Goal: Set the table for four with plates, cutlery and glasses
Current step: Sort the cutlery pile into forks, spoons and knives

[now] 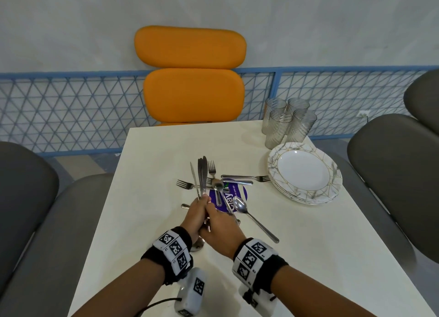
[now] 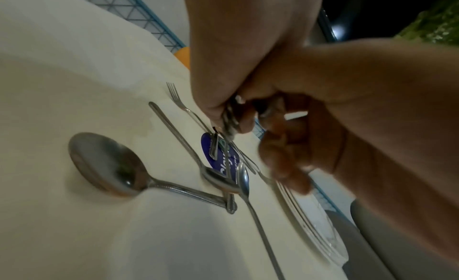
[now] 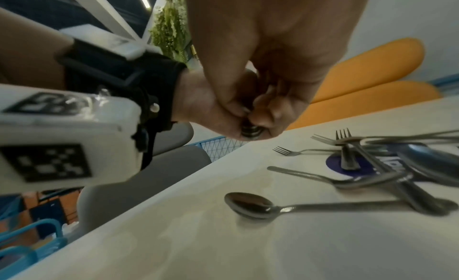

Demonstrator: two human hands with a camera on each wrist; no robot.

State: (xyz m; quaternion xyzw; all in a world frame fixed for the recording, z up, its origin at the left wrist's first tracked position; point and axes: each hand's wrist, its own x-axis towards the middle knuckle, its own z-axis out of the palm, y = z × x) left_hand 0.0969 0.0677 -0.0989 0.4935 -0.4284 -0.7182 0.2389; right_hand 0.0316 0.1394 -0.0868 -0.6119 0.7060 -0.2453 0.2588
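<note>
Both hands meet over the middle of the cream table and hold one bundle of knives, blades pointing away from me. My left hand wraps the handles, and my right hand closes on them from the right. The handle ends show between the fingers in the right wrist view. Loose forks and spoons lie crossed on a blue round sticker. A stack of marbled plates sits at the right, with several ribbed glasses behind it.
An orange chair stands at the table's far end and grey chairs at both sides. A blue mesh fence runs behind. One spoon lies on the table under my left wrist.
</note>
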